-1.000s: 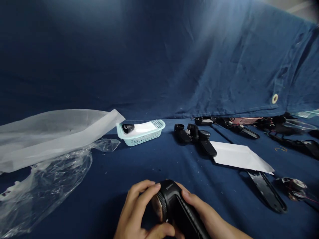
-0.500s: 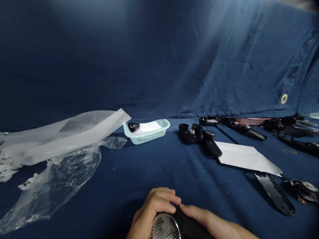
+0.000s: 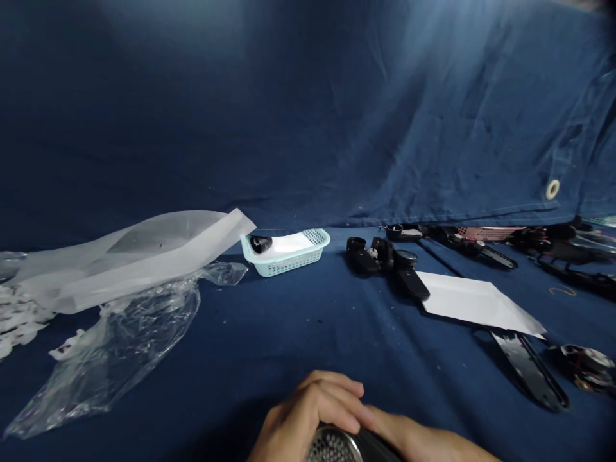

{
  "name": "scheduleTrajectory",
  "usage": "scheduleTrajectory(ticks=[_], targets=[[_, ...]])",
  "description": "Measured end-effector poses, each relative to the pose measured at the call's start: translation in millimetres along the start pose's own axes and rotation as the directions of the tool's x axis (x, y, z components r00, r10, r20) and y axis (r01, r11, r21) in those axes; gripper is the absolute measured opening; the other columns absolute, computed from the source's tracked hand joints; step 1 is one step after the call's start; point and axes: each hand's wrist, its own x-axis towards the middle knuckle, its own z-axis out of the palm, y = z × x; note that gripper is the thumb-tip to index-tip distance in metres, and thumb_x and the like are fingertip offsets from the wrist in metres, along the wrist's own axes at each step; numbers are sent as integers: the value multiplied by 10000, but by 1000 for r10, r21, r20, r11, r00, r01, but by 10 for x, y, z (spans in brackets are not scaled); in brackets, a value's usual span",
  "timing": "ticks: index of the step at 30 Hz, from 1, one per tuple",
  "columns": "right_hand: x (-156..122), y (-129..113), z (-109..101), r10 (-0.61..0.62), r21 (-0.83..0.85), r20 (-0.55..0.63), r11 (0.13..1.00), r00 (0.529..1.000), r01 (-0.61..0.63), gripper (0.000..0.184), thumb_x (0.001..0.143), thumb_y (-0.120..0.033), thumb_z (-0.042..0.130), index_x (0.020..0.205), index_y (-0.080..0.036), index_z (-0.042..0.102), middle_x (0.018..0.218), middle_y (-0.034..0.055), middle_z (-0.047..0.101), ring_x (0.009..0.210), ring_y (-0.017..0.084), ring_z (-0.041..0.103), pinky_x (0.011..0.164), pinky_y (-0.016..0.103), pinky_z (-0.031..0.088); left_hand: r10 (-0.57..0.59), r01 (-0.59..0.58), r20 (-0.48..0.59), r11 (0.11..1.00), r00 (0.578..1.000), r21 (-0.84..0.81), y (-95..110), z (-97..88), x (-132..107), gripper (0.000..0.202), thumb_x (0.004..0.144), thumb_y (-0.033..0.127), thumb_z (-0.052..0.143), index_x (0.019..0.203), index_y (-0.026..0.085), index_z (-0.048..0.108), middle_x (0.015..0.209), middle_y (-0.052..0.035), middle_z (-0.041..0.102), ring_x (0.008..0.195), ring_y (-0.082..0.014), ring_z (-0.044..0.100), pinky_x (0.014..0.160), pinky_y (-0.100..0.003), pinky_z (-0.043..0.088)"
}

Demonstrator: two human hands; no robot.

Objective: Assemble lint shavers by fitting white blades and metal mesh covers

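At the bottom middle of the head view is a black fabric shaver with a round perforated metal head (image 3: 333, 446); its lower part is cut off by the frame edge. My left hand (image 3: 308, 414) is curled over the top and left side of it. Coming in from the right, my right hand (image 3: 402, 431) rests along the shaver's black body, and its fingertips meet those of my left hand. Some of the right fingers are hidden behind the body and the left hand.
A pale blue basket (image 3: 289, 264) holds white paper and a black part. Clear plastic (image 3: 139, 346) and white foam sheet (image 3: 144, 256) lie left. Right are black shaver parts (image 3: 409, 282), white paper (image 3: 476, 301), a black shell (image 3: 532, 372) and a pink basket (image 3: 491, 232).
Both hands have shifted slightly right with the shaver. My left fingers have slid further over its top, and now cover more of the metal head and touch the right hand.
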Motion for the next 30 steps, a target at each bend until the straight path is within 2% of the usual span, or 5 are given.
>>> scheduleTrajectory(ticks=[5,8,11,15,30], targets=[[109,130,-12,66,51,-32,997,997,-65,625,923,-677,383,1073,-136,658,778,62,718,641,163,648,560,261,528,-28,46,-91,977,995,210,-164,-66,-43,481,752,385,777,1160,295,537,1292,-94,631,1185,-289,620,959,-448,547],[135,122,-25,32,104,-102,994,994,-21,670,909,-666,370,1155,-99,628,655,63,694,562,153,632,560,251,505,-96,152,-160,910,982,387,-228,-125,-38,542,788,290,750,1277,295,516,1427,-125,516,1285,-325,537,1025,-539,484],[87,43,-34,-180,-23,-160,984,971,178,631,857,-485,623,1398,-218,439,1008,97,716,770,214,696,673,363,557,-150,228,-204,866,967,446,-261,-145,-28,518,854,222,672,1326,322,484,1432,-97,513,1301,-296,526,1050,-561,462],[-18,2,-27,-282,-266,-116,933,952,244,746,826,-341,751,1457,-302,355,1498,95,430,1239,229,558,1065,406,411,-113,195,-199,862,974,468,-259,-131,-47,535,855,153,626,1340,325,482,1410,-81,535,1279,-279,550,1041,-534,488],[-66,101,-43,-385,-668,-249,732,889,130,855,755,-540,704,1473,-210,376,1347,182,530,1273,387,461,1108,601,270,-76,80,-27,872,997,482,-219,-146,-119,666,833,145,603,1437,298,368,1450,-118,446,1317,-309,487,1056,-541,472]])
